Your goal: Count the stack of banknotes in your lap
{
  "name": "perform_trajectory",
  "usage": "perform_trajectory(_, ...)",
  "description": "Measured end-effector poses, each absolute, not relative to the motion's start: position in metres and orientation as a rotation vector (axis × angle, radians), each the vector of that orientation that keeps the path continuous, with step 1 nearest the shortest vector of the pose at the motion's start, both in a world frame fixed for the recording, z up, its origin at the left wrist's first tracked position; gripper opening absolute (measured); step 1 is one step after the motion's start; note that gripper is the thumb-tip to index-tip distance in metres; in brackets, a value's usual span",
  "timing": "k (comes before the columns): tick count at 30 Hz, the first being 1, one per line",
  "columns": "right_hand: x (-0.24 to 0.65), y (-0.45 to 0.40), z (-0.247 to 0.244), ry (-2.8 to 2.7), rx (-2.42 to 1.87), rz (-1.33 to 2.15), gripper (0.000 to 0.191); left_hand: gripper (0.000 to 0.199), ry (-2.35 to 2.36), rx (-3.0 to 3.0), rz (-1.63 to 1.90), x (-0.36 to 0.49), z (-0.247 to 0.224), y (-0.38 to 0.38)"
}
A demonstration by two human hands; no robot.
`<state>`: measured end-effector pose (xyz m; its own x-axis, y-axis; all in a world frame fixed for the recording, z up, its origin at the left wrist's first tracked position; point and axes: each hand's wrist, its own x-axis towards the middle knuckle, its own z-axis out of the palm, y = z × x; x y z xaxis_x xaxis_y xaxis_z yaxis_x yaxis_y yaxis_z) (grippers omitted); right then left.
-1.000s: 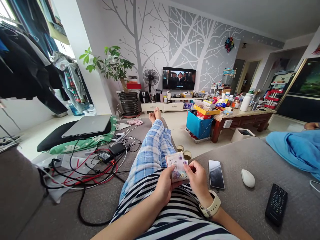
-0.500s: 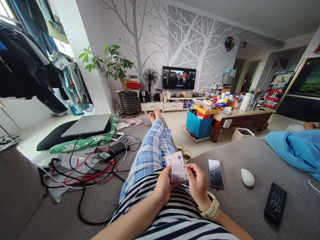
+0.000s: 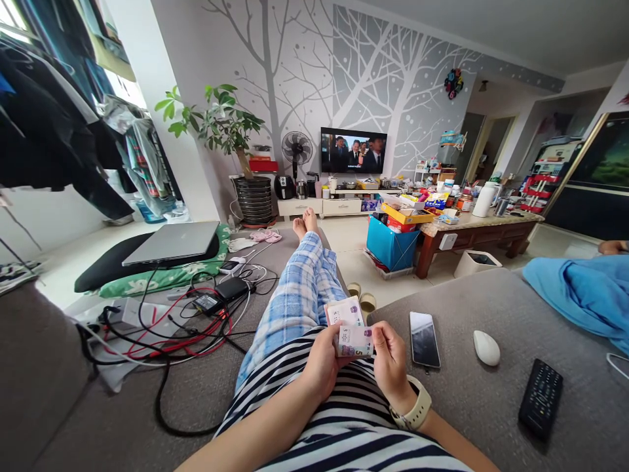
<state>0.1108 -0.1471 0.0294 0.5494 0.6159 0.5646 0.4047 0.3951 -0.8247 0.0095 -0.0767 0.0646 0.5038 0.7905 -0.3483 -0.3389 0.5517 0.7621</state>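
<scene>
Over my lap, my left hand [image 3: 322, 364] is closed around a stack of banknotes [image 3: 344, 309], with its thumb across the lower left side. A folded-over note [image 3: 354, 341] with a printed 5 lies in front of the others. My right hand [image 3: 390, 359], wearing a cream watch [image 3: 415, 403] at the wrist, pinches the right edge of that front note between thumb and fingers. The palm side of the left hand and its lower fingers are mostly hidden behind the notes.
Right of me on the grey sofa lie a phone [image 3: 424, 339], a white mouse [image 3: 486, 347], a black remote [image 3: 540, 398] and blue cloth [image 3: 580, 288]. Tangled cables [image 3: 196, 328] and a laptop [image 3: 171, 242] on a cushion are to my left. A cluttered table [image 3: 472, 223] stands ahead.
The front note has shifted slightly right and flattened, showing more of its face. My right thumb has moved a little along its edge. The left hand stays nearly still.
</scene>
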Motion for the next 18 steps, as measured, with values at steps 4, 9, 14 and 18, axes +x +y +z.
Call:
perform_trajectory(4, 0.111, -0.148, 0.031, -1.112, -1.091, 0.246, 0.042, 0.020, 0.639, 0.590, 0.739, 0.012, 0.055, -0.072)
perform_trajectory(9, 0.116, -0.142, 0.030, -0.963, -1.165, 0.207, 0.033, 0.025, 0.623, 0.548, 0.708, 0.014, 0.051, -0.071)
perform_trajectory(14, 0.123, -0.133, 0.029, -0.909, -1.234, 0.321, 0.034, 0.021, 0.609, 0.666, 0.747, 0.012, 0.054, -0.073)
perform_trajectory(18, 0.127, -0.130, 0.026, -0.901, -1.309, 0.328, 0.040, 0.017, 0.608, 0.725, 0.748, 0.013, 0.051, -0.073)
